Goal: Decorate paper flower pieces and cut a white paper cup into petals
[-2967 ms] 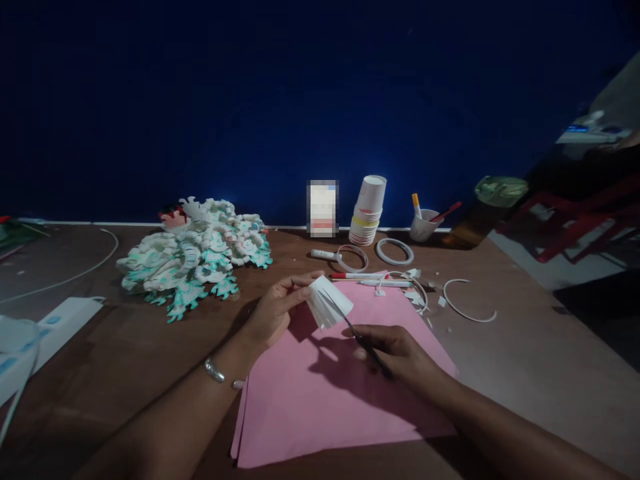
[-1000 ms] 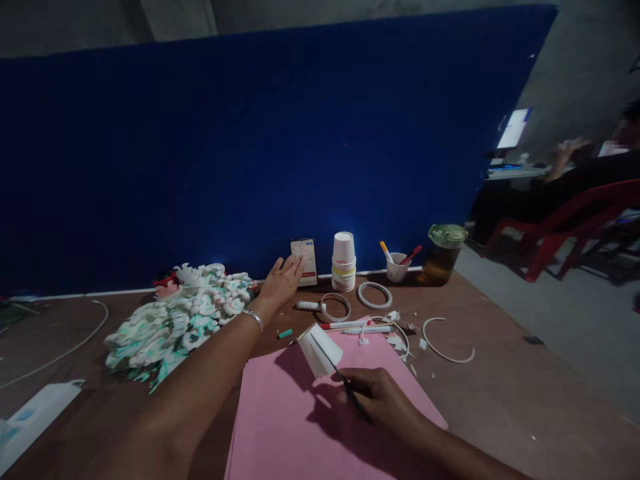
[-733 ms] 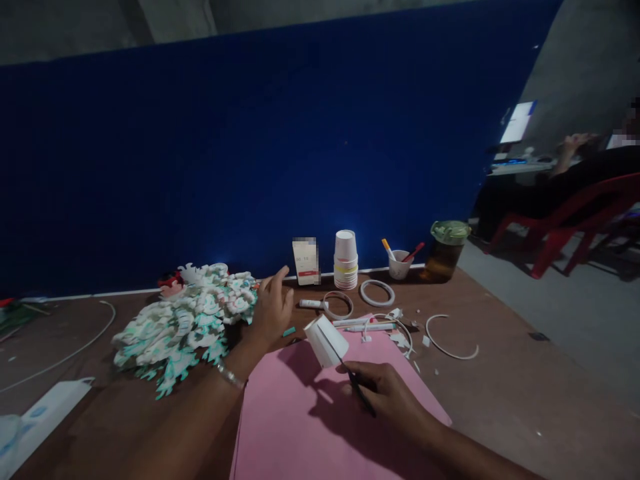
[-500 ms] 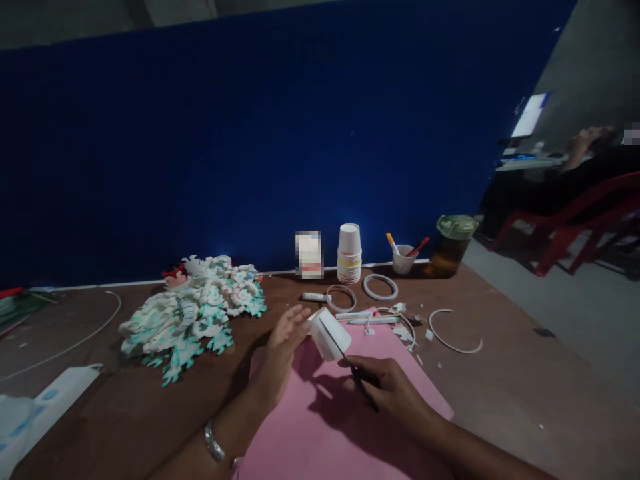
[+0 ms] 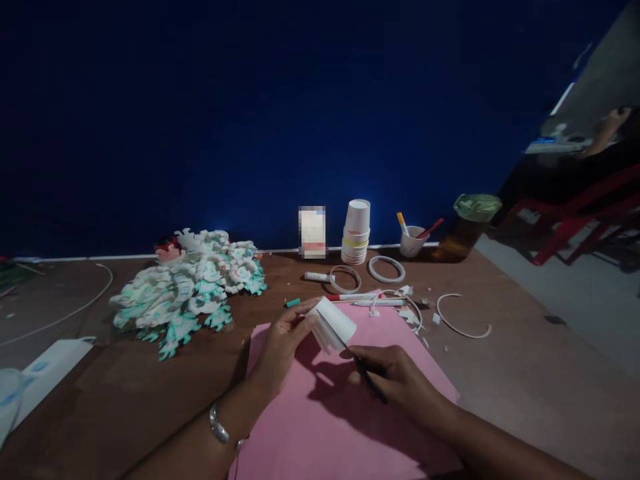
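Note:
Over the pink sheets (image 5: 310, 433), my left hand (image 5: 283, 343) is closed on a white paper cup (image 5: 339, 317), tilted on its side with its base toward the right. Strips or a cut edge show on the cup's lower side. My right hand (image 5: 395, 373) grips black-handled scissors (image 5: 369, 379), seen nearly edge-on. Their thin dark blade lies along the cup's wall; whether a second blade is inside the cup is hidden. Both hands are close together, the right one just below the cup's base.
Behind stand stacked paper cups (image 5: 356, 233), a cup holding pens (image 5: 413, 243) and a lidded jar (image 5: 467, 227). Cut rings (image 5: 387, 269), markers (image 5: 355, 297) and scraps lie nearer. Left are a pile of cut, green-edged paper pieces (image 5: 200, 287) and a power strip (image 5: 55, 373). Another person sits far right.
My left fingers, spread beside the cup before, have closed around its rim side. The scissors stay against the cup's wall. The view has tilted down, and a green marker cap shows beyond my left hand.

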`<act>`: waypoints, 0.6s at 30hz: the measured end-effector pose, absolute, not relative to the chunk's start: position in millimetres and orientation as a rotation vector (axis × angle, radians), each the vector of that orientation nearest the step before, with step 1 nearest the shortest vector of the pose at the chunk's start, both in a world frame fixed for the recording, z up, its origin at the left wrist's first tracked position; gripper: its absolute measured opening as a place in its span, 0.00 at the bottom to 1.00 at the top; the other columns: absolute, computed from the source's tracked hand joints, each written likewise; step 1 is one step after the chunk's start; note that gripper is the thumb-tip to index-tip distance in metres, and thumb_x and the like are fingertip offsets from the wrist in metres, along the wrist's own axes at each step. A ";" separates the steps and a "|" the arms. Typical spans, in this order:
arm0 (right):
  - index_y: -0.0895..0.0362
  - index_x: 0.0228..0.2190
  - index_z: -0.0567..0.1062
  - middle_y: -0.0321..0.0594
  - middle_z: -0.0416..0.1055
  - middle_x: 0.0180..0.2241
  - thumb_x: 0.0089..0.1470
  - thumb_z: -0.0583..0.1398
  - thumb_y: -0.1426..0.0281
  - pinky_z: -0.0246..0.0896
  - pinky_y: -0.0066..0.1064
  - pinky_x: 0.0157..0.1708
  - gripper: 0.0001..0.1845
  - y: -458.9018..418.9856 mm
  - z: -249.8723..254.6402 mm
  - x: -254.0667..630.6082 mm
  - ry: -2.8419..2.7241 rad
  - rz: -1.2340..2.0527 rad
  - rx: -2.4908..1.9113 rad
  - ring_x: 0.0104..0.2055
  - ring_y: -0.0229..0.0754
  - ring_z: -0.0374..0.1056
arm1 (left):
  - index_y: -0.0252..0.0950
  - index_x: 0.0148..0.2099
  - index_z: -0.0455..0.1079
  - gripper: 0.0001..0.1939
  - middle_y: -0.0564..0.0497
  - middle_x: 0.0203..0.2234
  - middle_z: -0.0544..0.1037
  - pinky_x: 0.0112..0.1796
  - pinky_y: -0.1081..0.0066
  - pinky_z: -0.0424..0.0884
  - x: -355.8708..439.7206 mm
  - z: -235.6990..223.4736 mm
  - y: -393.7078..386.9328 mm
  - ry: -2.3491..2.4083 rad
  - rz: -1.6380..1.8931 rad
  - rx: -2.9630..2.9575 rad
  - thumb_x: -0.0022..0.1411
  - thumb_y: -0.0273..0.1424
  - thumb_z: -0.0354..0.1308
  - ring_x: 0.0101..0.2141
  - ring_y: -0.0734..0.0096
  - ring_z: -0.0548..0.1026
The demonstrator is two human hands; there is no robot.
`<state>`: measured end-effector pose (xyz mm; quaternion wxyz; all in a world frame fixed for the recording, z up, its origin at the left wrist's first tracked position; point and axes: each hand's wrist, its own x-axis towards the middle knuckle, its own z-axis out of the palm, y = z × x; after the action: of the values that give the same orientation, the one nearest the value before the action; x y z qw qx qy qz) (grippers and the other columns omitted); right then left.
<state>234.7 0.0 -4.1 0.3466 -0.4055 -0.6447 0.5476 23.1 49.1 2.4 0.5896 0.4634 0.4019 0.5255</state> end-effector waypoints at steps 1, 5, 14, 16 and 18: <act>0.61 0.34 0.80 0.31 0.58 0.22 0.58 0.62 0.63 0.47 0.26 0.23 0.14 -0.4 -4.2 234.8 -1.666 1.449 -1.050 0.24 0.34 0.50 | 0.40 0.48 0.79 0.17 0.44 0.51 0.79 0.57 0.59 0.64 22.5 3.4 49.0 0.947 1.229 1.101 0.56 0.38 0.68 0.56 0.53 0.71; 0.61 0.36 0.80 0.32 0.59 0.22 0.58 0.62 0.63 0.47 0.25 0.23 0.13 -1.8 -4.5 233.6 -1.628 1.517 -1.043 0.24 0.33 0.51 | 0.41 0.42 0.82 0.10 0.46 0.51 0.79 0.58 0.61 0.63 20.4 8.9 49.2 1.042 1.255 1.277 0.58 0.36 0.66 0.56 0.56 0.71; 0.61 0.37 0.81 0.31 0.59 0.20 0.56 0.63 0.63 0.47 0.26 0.22 0.14 -2.9 3.6 234.2 -1.614 1.521 -1.059 0.23 0.33 0.51 | 0.43 0.39 0.82 0.07 0.48 0.42 0.80 0.55 0.63 0.65 15.0 17.3 50.9 1.109 1.237 1.477 0.61 0.34 0.63 0.51 0.59 0.73; 0.60 0.37 0.81 0.30 0.58 0.20 0.56 0.63 0.62 0.47 0.26 0.21 0.14 -2.4 2.5 235.7 -1.613 1.518 -1.052 0.22 0.33 0.50 | 0.42 0.39 0.82 0.07 0.48 0.43 0.79 0.53 0.64 0.66 15.5 17.4 50.2 1.096 1.232 1.451 0.60 0.35 0.63 0.49 0.59 0.73; 0.60 0.36 0.81 0.31 0.59 0.20 0.57 0.64 0.61 0.48 0.26 0.21 0.14 -1.7 0.2 236.9 -1.627 1.504 -1.056 0.22 0.33 0.51 | 0.41 0.39 0.82 0.08 0.48 0.44 0.78 0.52 0.65 0.66 16.1 15.6 49.9 1.086 1.230 1.414 0.60 0.36 0.64 0.49 0.60 0.73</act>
<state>236.9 -1.7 0.2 0.3368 -0.4051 -0.6241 0.5770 16.1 49.9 15.6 0.4683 0.5768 0.4430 0.5018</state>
